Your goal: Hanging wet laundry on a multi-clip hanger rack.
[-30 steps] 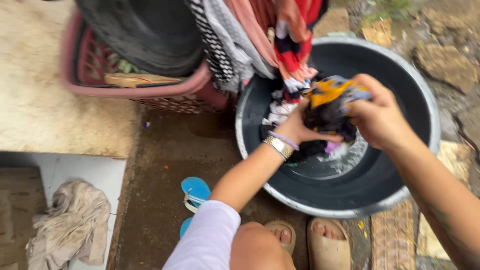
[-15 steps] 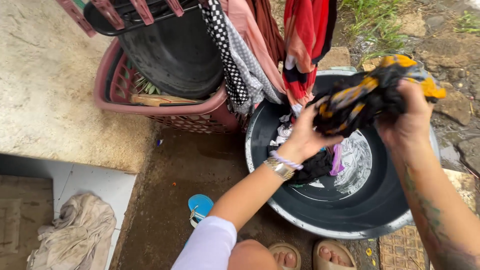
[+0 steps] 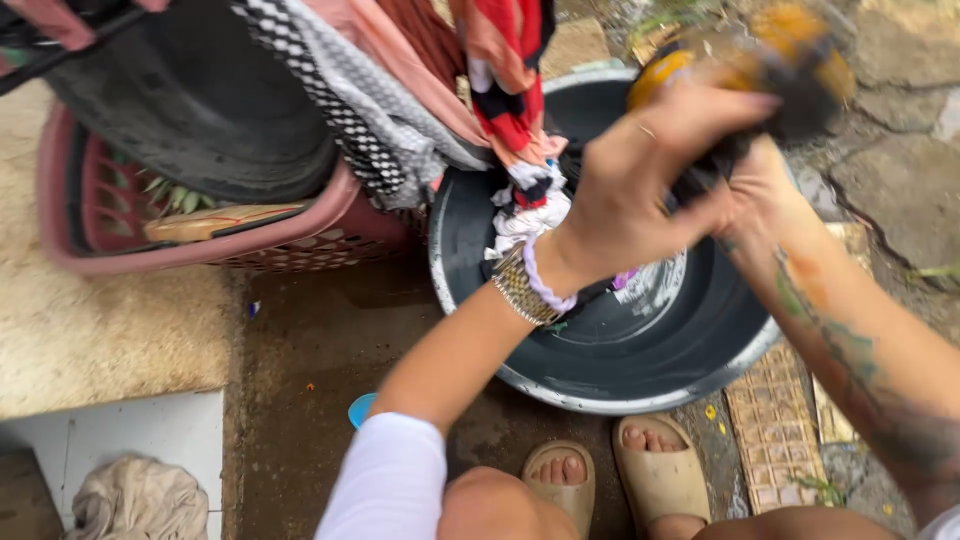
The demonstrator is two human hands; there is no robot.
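Note:
My left hand (image 3: 640,180) and my right hand (image 3: 762,195) both grip a wet black and yellow garment (image 3: 775,60), twisted into a roll above the far side of a large dark basin (image 3: 600,375). The left hand clasps the near end, and its wrist carries a metal watch and a purple band. My right hand holds the roll from beneath, partly hidden by the left. Shallow soapy water and a few dark and white clothes (image 3: 525,215) lie in the basin's bottom.
A pink laundry basket (image 3: 200,250) holding a dark tub (image 3: 200,110) stands left of the basin, with checked, pink and red clothes (image 3: 420,90) draped over its rim. My sandalled feet (image 3: 620,480) rest on wet ground. A beige rag (image 3: 140,500) lies at bottom left.
Both hands have lifted the twisted garment from just above the water up towards the basin's far rim, and wrung it tighter. The view has shifted left.

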